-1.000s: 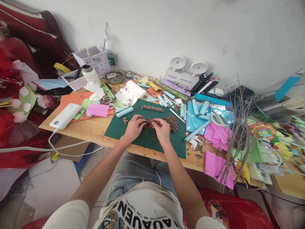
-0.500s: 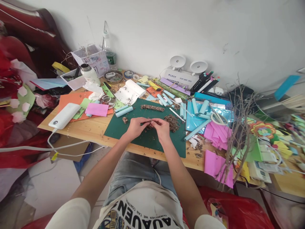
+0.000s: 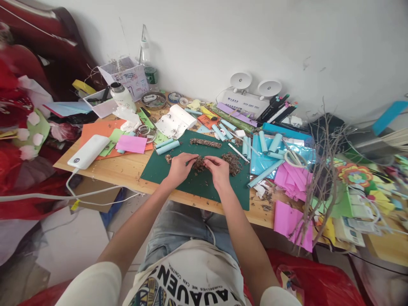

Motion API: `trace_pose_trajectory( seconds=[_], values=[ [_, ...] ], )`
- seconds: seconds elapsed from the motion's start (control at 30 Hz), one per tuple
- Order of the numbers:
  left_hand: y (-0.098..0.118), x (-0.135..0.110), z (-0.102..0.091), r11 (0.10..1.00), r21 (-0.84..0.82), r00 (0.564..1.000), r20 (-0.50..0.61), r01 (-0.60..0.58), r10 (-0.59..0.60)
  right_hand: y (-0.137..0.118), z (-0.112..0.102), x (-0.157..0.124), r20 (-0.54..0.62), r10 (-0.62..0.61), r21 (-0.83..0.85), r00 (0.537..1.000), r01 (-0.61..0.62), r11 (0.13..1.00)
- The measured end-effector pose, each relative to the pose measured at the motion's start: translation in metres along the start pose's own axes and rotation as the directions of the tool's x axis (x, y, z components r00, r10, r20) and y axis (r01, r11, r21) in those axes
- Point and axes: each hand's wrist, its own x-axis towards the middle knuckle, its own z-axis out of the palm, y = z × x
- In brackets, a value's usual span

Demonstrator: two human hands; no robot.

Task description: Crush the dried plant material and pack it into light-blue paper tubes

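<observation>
My left hand and my right hand meet over the dark green cutting mat. Both pinch a short roll coated in brown bark crumbs, fingers closed on its ends. A loose heap of the same crumbs lies just right of my right hand. A finished crumb-covered stick rests on the mat behind my hands, and a small clump sits left of my left hand.
Light blue paper tubes and scissors lie to the right, with pink paper and a bundle of dry twigs. A white power bank with its cable, orange and pink sheets and a bottle stand left.
My hands stay together on the crumb-covered roll, turning it slightly; they lifted a little and came back down to the mat. The view has shifted slightly.
</observation>
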Motion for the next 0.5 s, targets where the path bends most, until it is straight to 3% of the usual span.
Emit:
trace_pose_trajectory(
  seconds=[0.1, 0.17, 0.37, 0.5],
  values=[
    [-0.008, -0.002, -0.002, 0.985, 0.142, 0.989, 0.131, -0.093, 0.075, -0.001, -0.005, -0.001, 0.142, -0.117, -0.328, 0.983, 0.158, 0.931],
    [-0.009, -0.003, -0.003, 0.971, 0.203, 0.982, 0.166, -0.124, 0.09, -0.003, -0.01, -0.003, 0.215, -0.161, -0.455, 0.963, 0.244, 0.856],
    [0.0, -0.005, -0.01, 0.965, 0.245, 0.976, 0.212, -0.099, 0.046, -0.004, -0.021, 0.0, 0.213, -0.257, -0.56, 0.943, 0.334, 0.758],
    [0.003, -0.004, -0.008, 0.966, 0.244, 0.942, 0.335, -0.088, 0.001, -0.001, -0.015, 0.001, 0.256, -0.31, -0.606, 0.916, 0.401, 0.687]
  ],
)
